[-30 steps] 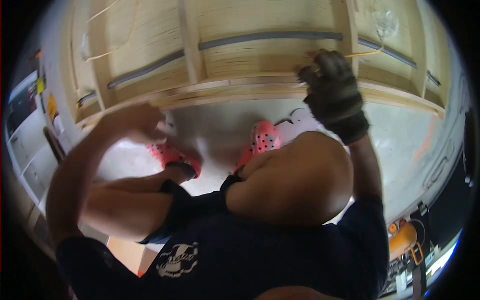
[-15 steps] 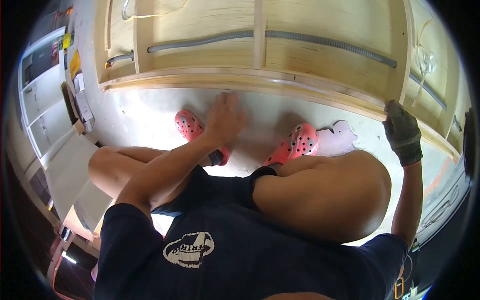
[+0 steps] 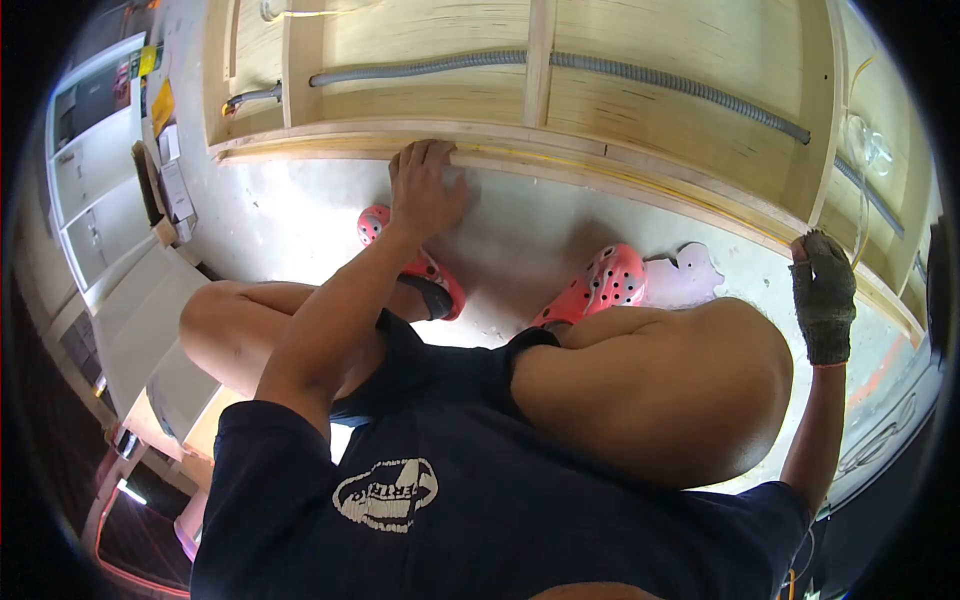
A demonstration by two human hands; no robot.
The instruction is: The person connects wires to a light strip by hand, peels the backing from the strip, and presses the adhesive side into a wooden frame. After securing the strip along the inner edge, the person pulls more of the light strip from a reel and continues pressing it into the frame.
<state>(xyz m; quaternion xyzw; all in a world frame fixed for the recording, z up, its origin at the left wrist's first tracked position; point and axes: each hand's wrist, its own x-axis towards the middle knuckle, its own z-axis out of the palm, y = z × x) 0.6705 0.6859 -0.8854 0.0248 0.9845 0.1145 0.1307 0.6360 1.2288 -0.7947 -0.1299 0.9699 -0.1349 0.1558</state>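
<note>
Judged from the posture, the work in hand wanted even downward pressure along the yellow cable (image 3: 700, 200), both hands keeping it tight to the board (image 3: 620, 170) so that no slack bowed out between them.

The fingers (image 3: 425, 152) of the bare left hand (image 3: 425, 190) lay loosely bent over the board's front edge, pressing on it and clasping nothing. From there the cable ran along the board toward four o'clock. At its far end the gloved right hand (image 3: 823, 295) was drawn into a fist against the board. Whether the cable sat inside that fist could not be told.

At twelve o'clock from the left hand an upright stud (image 3: 540, 60) crossed a grey conduit (image 3: 650, 75). At six o'clock lay the concrete floor (image 3: 300, 230) and the person's pink clogs (image 3: 605, 285).
</note>
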